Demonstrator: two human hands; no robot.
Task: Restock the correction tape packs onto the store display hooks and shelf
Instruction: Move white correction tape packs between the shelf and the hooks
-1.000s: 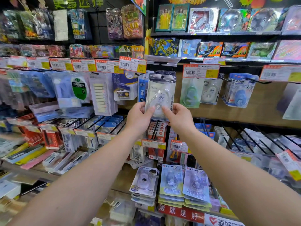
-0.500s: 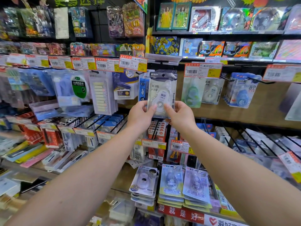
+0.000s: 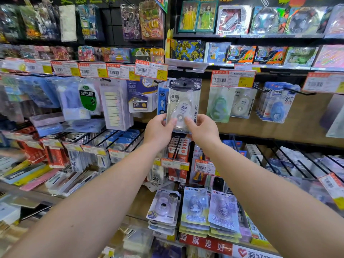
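Correction tape pack bottom hidden by left hand, right hand.

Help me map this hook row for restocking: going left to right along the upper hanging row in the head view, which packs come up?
Green-label tape pack → sticky index tabs → white correction tape pack held in both hands → green correction tape pack → blue correction tape packs.

The correction tape pack reads "30米" (smaller print blurred), the price tag just right of it "6.80", and the red banner well below it "爱就是好".
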